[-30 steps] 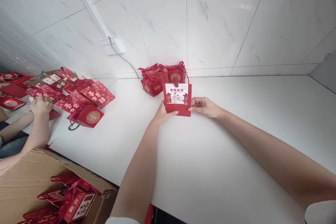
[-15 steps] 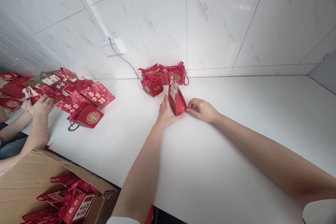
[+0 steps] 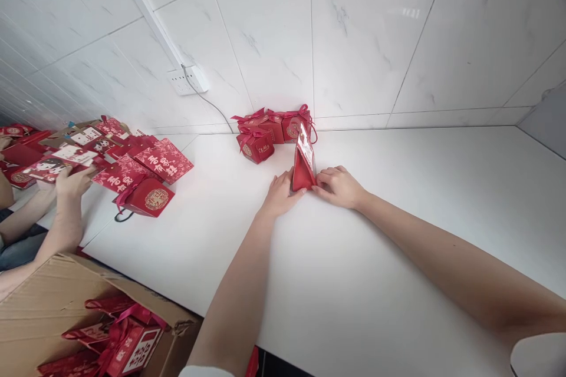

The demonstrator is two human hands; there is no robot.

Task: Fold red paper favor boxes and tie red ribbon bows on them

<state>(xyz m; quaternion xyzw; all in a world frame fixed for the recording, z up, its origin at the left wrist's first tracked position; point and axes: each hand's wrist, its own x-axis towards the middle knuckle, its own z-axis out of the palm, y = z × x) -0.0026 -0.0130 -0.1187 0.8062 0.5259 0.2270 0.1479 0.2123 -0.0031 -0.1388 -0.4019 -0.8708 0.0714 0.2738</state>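
A red folded paper box stands upright on the white table, its narrow triangular side facing me and a printed panel on its upper part. My left hand is closed on its lower left side, thumb along the bottom front edge. At the lower right corner, the fingers of my right hand pinch the box. Just behind it, against the wall, sits a group of several finished red boxes with ribbon bows.
Flat printed red cards and a ribboned red box lie on the table's left. Beyond them a person's hands hold a printed card. A cardboard carton with red boxes stands lower left. A socket is on the wall.
The red box has turned and shifted slightly right, its side now facing me more squarely. My right hand has closed in on its corner. The other person's card is now spread flatter.
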